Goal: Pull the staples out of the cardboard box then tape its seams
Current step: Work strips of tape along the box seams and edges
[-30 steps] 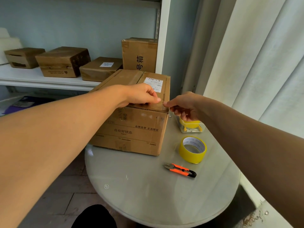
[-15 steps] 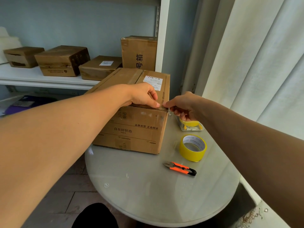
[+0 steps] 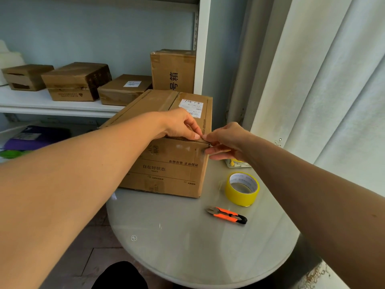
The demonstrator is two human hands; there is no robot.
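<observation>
The right hand (image 3: 227, 142) has slid in along the box's near top edge until its fingertips almost meet those of the left hand (image 3: 181, 126). Nearest, below the fingers, orange-handled snips (image 3: 228, 214) lie on the round glass counter (image 3: 187, 247); a yellow tape roll (image 3: 242, 188) stands just beyond them, under the right wrist, and a small tray (image 3: 237, 163) sits half hidden behind that hand. White curtains (image 3: 333, 80) hang to the right. The cardboard box (image 3: 166, 163) rests on the counter directly under both hands; both pinch at its top front corner edge, what they pinch too small to tell. Behind, a shelf (image 3: 52, 103) carries more boxes.
</observation>
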